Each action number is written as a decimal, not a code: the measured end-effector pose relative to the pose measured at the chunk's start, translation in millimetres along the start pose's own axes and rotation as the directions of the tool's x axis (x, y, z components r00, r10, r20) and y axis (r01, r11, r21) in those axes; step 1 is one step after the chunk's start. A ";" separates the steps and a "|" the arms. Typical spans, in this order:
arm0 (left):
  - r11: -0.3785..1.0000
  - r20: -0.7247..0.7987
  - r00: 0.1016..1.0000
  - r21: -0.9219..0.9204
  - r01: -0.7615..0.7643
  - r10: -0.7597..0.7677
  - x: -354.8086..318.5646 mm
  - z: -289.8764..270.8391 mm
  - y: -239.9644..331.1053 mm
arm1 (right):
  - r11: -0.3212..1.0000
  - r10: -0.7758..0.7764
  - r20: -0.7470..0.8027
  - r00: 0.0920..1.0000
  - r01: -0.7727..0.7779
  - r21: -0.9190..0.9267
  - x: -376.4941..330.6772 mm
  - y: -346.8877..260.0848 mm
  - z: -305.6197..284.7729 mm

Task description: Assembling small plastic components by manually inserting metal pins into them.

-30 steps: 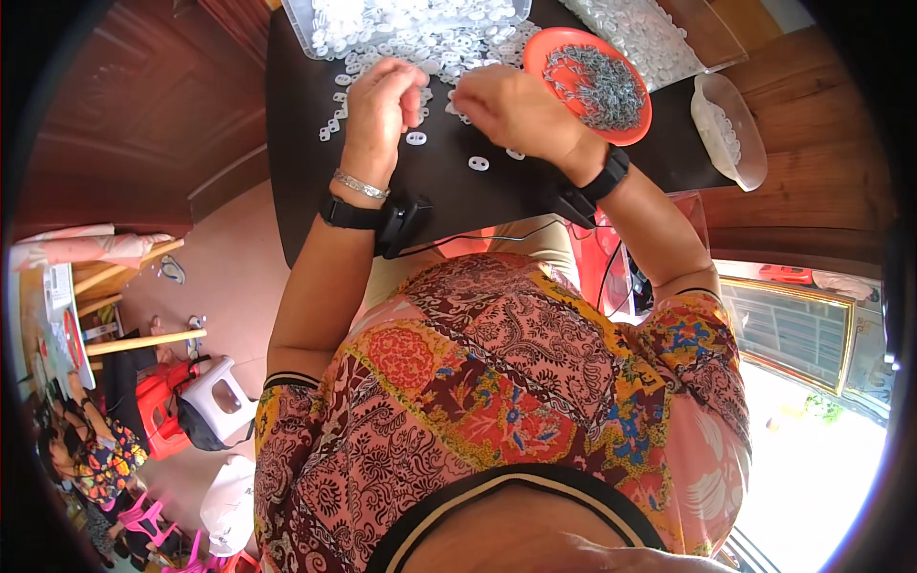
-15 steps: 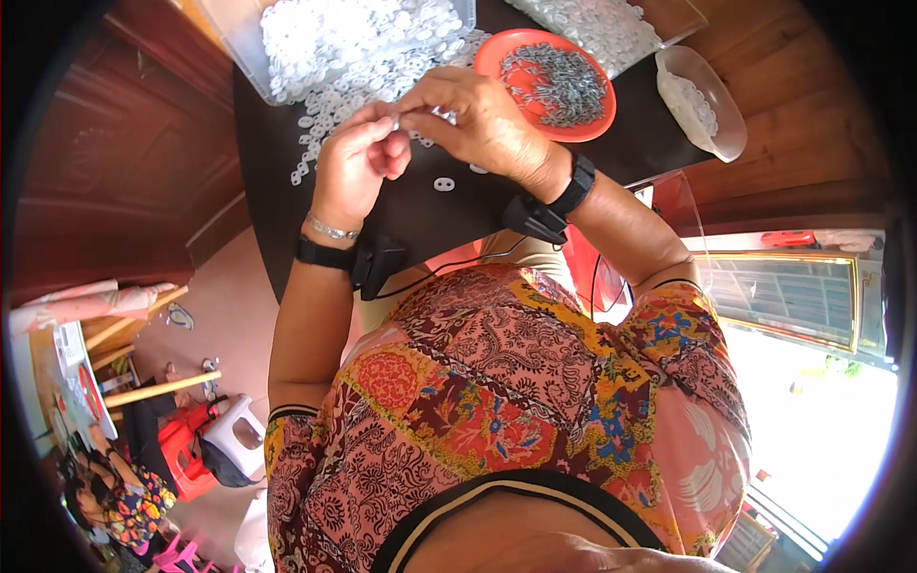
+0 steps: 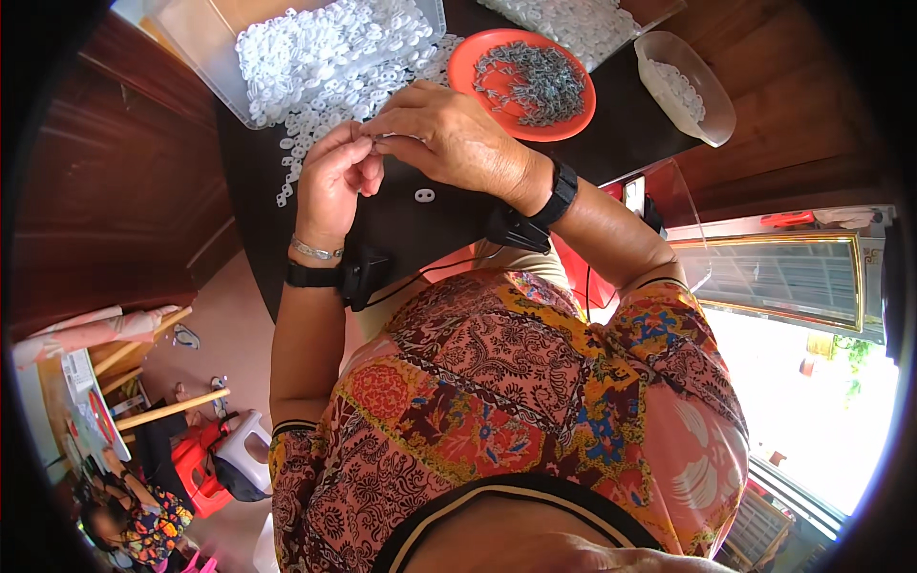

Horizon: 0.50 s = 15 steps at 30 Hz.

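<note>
My left hand (image 3: 330, 186) and my right hand (image 3: 457, 136) meet at the fingertips above the dark table (image 3: 392, 234). Both are closed in a pinch, and what sits between the fingers is too small and covered to make out. A single white oval piece with two holes (image 3: 424, 196) lies below the right hand. Behind the hands, many such white pieces (image 3: 330, 110) spill over the tabletop. To the right of them, an orange-red plate (image 3: 465, 69) carries a heap of small grey metal parts (image 3: 546, 84), hook-like in outline.
A clear plastic tub (image 3: 205, 72) heaped with white pieces stands at the back left. Another clear container (image 3: 659, 14) is at the back right, beside a small translucent tray (image 3: 714, 129) of white pieces. Dark cables run near my wrists. At far left, another person (image 3: 143, 506) sits near stools.
The whole view has shifted slightly, so the table things sit further left. My hands stay pinched together, with only slight finger movement.
</note>
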State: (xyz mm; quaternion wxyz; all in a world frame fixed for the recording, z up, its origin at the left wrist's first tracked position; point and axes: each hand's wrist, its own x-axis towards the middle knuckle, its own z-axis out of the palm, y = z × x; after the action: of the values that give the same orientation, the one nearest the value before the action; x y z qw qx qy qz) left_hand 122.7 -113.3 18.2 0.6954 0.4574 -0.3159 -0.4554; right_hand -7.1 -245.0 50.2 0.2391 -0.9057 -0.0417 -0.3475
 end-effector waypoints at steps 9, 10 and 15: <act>0.999 -0.137 0.990 0.038 -0.029 0.034 0.0 -1.7 0.0 | 0.947 0.180 0.123 0.976 -0.138 -0.291 -10.6 70.7 -77.2; 0.998 -0.141 0.989 0.051 -0.025 0.032 0.5 -1.1 0.1 | 0.933 0.229 0.230 0.946 -0.146 -0.328 -16.9 82.0 -81.0; 0.996 -0.161 0.987 0.087 0.002 0.012 1.3 -0.5 0.0 | 0.896 0.315 0.420 0.851 -0.121 -0.427 -35.9 104.7 -65.8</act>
State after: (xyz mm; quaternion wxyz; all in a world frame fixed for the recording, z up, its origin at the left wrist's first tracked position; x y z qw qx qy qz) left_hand 123.6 -114.3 18.1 0.6992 0.5218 -0.2794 -0.4010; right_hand -49.0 -364.5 27.0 0.0775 -0.9907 0.0747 -0.0838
